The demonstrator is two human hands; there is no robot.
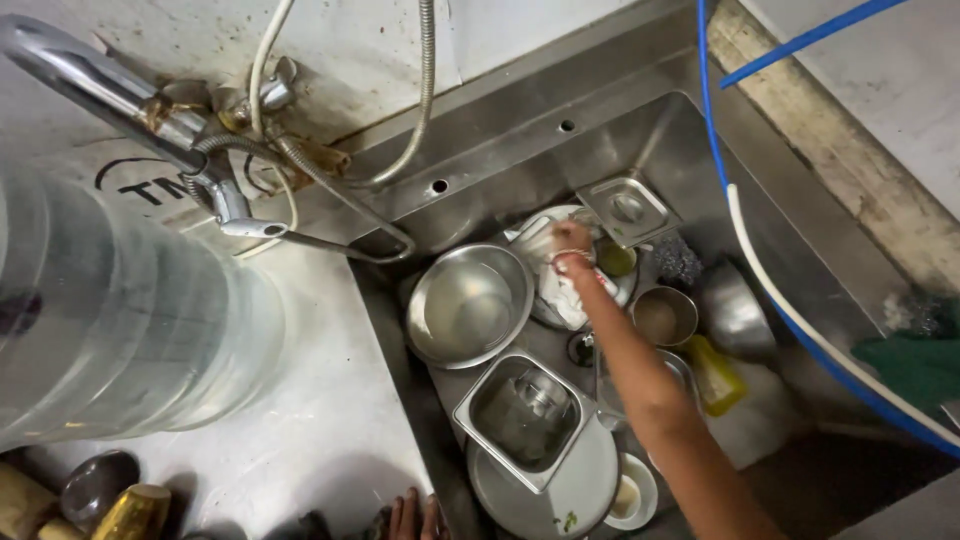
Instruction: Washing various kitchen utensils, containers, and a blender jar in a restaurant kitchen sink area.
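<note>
Head view. The right hand (572, 240) reaches deep into the steel sink (640, 120), arm extended from the lower right. Its fingers are closed on a white cloth (560, 290), which lies crumpled over a plate (545, 215) at the back of the basin, just beside a small square steel lid (627, 208). The left hand (415, 518) shows only as fingertips at the bottom edge, resting on the table (320, 430) at the sink's rim; whether it is apart or together cannot be told.

Surrounding items: a round steel bowl (468, 303) lies left of the cloth, touching the plate's edge. A rectangular steel pan (522, 415) holding a glass sits on a large round tray (580, 490) nearer the person. A small steel cup (664, 317) and a yellow-green bottle (712, 375) lie right of the arm. A large clear water jug (110, 320) lies on its side on the table under the faucet (120, 100).

Handling judgement: the cloth appears wet, soft and limp, light but likely slippery; bunch it in a full-palm hold. The plate beneath is rigid, probably slick and breakable; take it by the rim.
</note>
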